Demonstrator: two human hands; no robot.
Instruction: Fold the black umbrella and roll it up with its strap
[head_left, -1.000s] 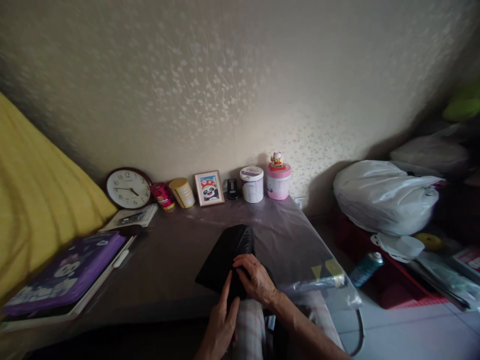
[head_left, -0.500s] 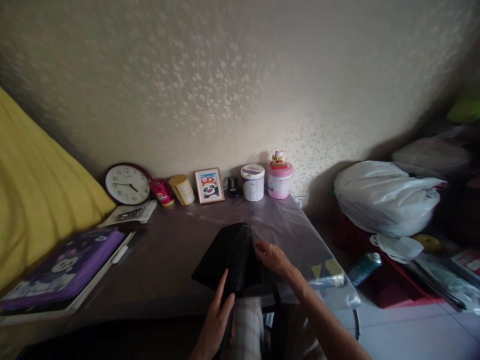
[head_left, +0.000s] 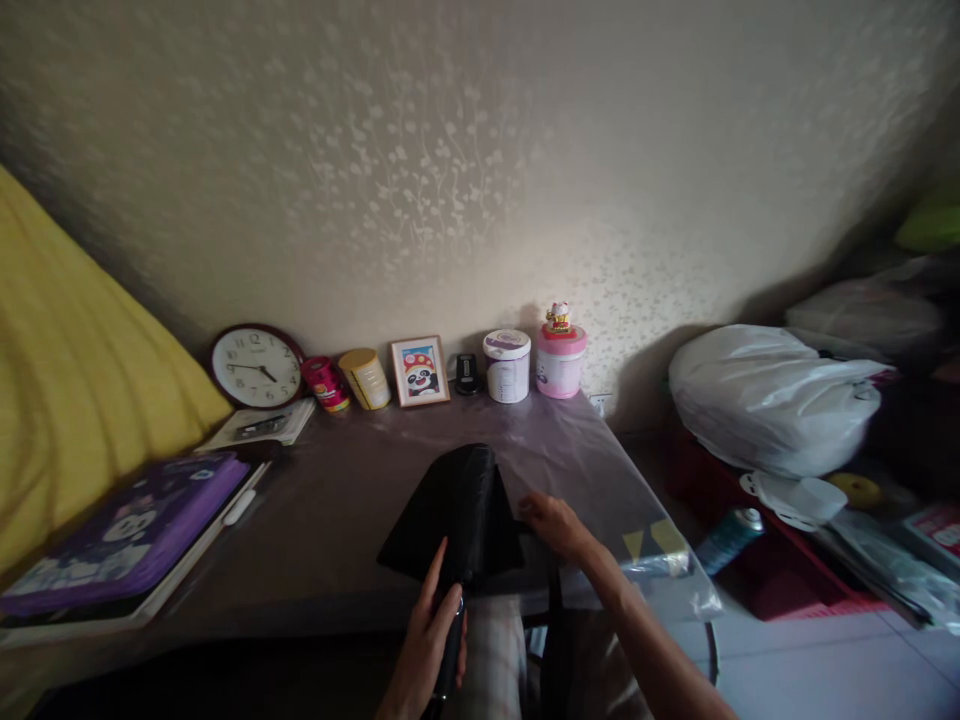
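A black folding umbrella (head_left: 461, 510) lies closed but loosely spread over the near part of the table, its fabric flaring to both sides. My left hand (head_left: 431, 640) is wrapped round its dark handle at the table's front edge, with the index finger stretched up along the fabric. To the right, my right hand (head_left: 553, 522) is closed, its fingertips pinched at the right edge of the black fabric. Whether they grip a strap or a fold there I cannot make out.
Along the wall stand a clock (head_left: 256, 367), a red can (head_left: 325, 384), a yellow canister (head_left: 365, 379), a framed panda picture (head_left: 420, 371) and two tubs (head_left: 508, 366). A purple bag (head_left: 127, 530) lies left. White plastic bags (head_left: 772, 400) are piled beyond the table's right edge.
The umbrella has turned slightly and shifted a little left, and more of its handle shows below my left hand's fingers. My right hand has moved slightly right and down.
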